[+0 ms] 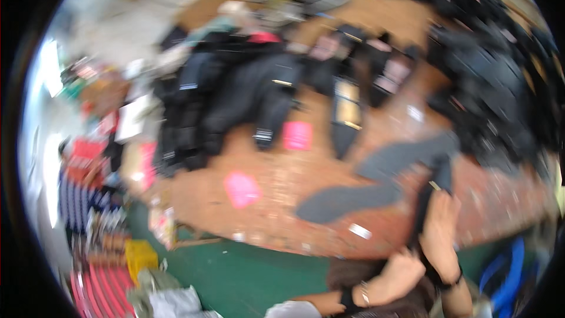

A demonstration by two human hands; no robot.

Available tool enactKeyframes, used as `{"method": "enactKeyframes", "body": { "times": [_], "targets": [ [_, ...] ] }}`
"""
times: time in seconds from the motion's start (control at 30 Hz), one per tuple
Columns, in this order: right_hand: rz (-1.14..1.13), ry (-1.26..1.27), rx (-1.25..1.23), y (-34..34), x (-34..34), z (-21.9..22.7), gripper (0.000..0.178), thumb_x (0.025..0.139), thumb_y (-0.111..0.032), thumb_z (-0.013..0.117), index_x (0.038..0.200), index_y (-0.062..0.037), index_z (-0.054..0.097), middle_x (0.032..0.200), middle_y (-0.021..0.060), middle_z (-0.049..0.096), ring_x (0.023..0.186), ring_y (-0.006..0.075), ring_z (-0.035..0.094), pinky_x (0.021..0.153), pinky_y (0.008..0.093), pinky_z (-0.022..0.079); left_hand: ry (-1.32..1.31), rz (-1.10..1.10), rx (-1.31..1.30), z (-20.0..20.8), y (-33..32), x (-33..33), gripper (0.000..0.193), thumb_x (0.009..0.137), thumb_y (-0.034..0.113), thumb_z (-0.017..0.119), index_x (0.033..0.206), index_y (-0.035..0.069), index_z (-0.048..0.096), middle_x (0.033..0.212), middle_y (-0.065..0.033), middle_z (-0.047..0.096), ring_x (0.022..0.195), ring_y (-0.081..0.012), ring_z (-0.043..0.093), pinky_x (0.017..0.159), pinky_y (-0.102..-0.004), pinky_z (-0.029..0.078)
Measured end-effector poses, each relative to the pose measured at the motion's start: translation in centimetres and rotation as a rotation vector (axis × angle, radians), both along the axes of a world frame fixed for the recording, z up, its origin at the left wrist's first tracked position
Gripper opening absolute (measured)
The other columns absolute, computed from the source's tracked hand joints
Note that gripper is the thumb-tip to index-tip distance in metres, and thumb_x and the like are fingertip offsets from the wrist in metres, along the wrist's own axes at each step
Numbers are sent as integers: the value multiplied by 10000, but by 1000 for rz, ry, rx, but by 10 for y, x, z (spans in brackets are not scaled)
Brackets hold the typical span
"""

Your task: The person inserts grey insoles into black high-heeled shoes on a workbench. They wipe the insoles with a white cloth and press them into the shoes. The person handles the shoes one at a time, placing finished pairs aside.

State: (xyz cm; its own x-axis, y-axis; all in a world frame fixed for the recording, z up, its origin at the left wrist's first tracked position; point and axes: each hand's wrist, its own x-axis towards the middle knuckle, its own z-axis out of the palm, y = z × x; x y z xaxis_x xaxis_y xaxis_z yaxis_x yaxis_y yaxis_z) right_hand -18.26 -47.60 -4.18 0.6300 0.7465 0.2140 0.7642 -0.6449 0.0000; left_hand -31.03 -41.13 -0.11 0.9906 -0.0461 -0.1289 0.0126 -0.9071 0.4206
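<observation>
A black pointed shoe [422, 209] with a small gold trim is at the lower right, above the near edge of the table, its toe pointing away from me. My right hand [440, 232] is wrapped along its right side, the fingers stretched toward the toe. At its heel end, my left hand [400, 277] is closed in a fist; motion blur hides exactly what those fingers pinch. Two grey shoe-sole-shaped pieces lie beyond the shoe: a nearer insole [347, 202] and a farther insole [406, 154], which partly disappears behind the toe.
Black shoes [247, 88] crowd the table's left half, and more dark shoes [488, 82] are heaped at the right. Pink paper pieces [242, 189] and a white slip [360, 231] lie on the reddish-brown table [282, 218]. Another person [82, 194] is at far left.
</observation>
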Motion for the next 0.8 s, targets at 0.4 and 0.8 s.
{"method": "enactKeyframes", "body": {
  "times": [0.4, 0.8],
  "targets": [
    [221, 739, 299, -16, 34, 67, 247, 868, -3, 585, 1082, 29, 704, 1057, 179, 724, 1204, 394, 591, 1197, 564, 144, -50, 22, -459, 40, 66, -17, 300, 837, 292, 650, 832, -6, 688, 959, -181, 678, 721, -336, 661, 654, -437, 519],
    [131, 592, 456, 33, 15, 55, 149, 782, -47, 684, 931, -45, 687, 855, 119, 638, 812, 312, 644, 742, 390, 544, -396, 985, 92, 229, 359, -100, 344, 911, 102, 669, 1215, -44, 601, 987, -54, 602, 791, -114, 522, 696, -238, 436]
  ]
}}
